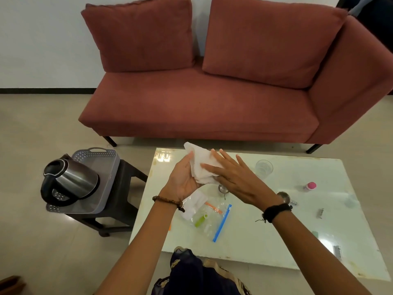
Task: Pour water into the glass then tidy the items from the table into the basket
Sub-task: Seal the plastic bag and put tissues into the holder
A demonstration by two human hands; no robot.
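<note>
A person is holding a white tissue (200,165) between both hands above the far left part of a white glass-topped desk (265,235). The left hand (184,177) is lying palm up beneath the tissue, its fingers (187,159) loosely curled up around the tissue's left edge. The right hand (231,175) is pressing flat on top, its fingers (214,167) straight and spread across the tissue, so the tissue is sandwiched between palm and palm.

On the desk, just below the hands, a clear zip bag (207,218) with a blue seal is lying flat, holding small items including a green tube. To the right of the hands an empty-looking clear glass (263,168) is standing upright, and farther right a small bottle with a pink cap (310,186) is standing. A small metal cup (284,196) is sitting beside the right wrist.

Left of the desk, a grey basket (106,167) is resting on a dark stool (125,201), with a steel kettle (70,180) lying tilted inside it. A red sofa (212,103) is standing beyond the desk.
</note>
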